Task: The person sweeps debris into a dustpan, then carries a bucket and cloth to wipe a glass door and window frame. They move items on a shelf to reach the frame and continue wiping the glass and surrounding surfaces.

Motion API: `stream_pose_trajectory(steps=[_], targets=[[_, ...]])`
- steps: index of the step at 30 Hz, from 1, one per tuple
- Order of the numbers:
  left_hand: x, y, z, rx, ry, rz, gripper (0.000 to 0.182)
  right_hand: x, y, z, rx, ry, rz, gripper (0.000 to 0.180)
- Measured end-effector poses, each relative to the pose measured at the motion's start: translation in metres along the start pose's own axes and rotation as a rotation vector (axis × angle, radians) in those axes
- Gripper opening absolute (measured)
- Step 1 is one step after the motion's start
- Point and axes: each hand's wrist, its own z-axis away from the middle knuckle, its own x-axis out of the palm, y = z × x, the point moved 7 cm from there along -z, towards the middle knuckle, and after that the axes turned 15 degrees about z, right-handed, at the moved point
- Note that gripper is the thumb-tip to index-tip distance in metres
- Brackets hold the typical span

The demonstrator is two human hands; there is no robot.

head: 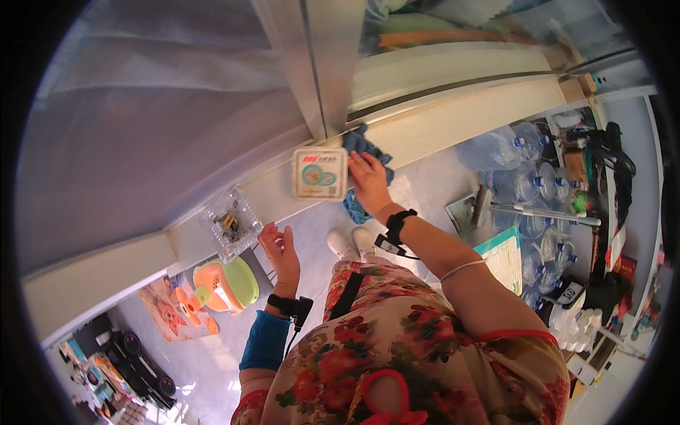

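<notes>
My right hand [370, 182] lies over a bunched dark blue cloth [365, 142] on the pale window ledge [414, 133], its palm and thumb hidden. Its fingertips are at the right edge of a square, white-lidded plastic box [320, 174] with printed writing and green round pictures. Below that hand shows a blue patterned fabric [356, 207]; whether it belongs to the cloth I cannot tell. My left hand [280, 255] holds nothing, fingers loosely bent and apart. It is beside the right corner of a clear glass ashtray [234, 223] holding ash and cigarette butts.
A metal window frame [319, 69] rises behind the ledge. Below on the left stand an orange and green plastic child's seat [226, 287] and a black toy car [141, 366]. Several large clear water bottles [523, 175], a brush [479, 206] and a metal pole [547, 212] lie rightward.
</notes>
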Motion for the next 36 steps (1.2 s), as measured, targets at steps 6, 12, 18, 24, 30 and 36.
stream_pose_trajectory(steps=[6,12,18,24,30,36], targets=[[-0.007,-0.031,-0.020,-0.106,0.003,0.071,0.036,-0.010,-0.004,0.000,-0.186,-0.249,0.217,0.055],[-0.030,-0.041,-0.019,-0.146,0.003,0.129,0.029,-0.037,0.073,-0.002,-0.179,-0.299,0.141,0.048],[0.003,-0.009,-0.003,0.074,0.027,-0.146,0.022,-0.069,0.209,-0.006,-0.052,-0.268,0.153,0.052],[0.084,-0.010,0.027,-0.056,0.054,-0.192,0.022,-0.097,0.392,-0.010,0.018,-0.176,0.225,0.053],[0.187,-0.001,0.044,-0.140,0.031,-0.078,0.016,-0.149,0.585,-0.018,0.507,-0.015,0.375,0.049],[0.256,0.018,0.042,-0.171,-0.182,-0.086,0.013,-0.143,0.508,-0.038,0.299,0.109,0.584,0.026]])
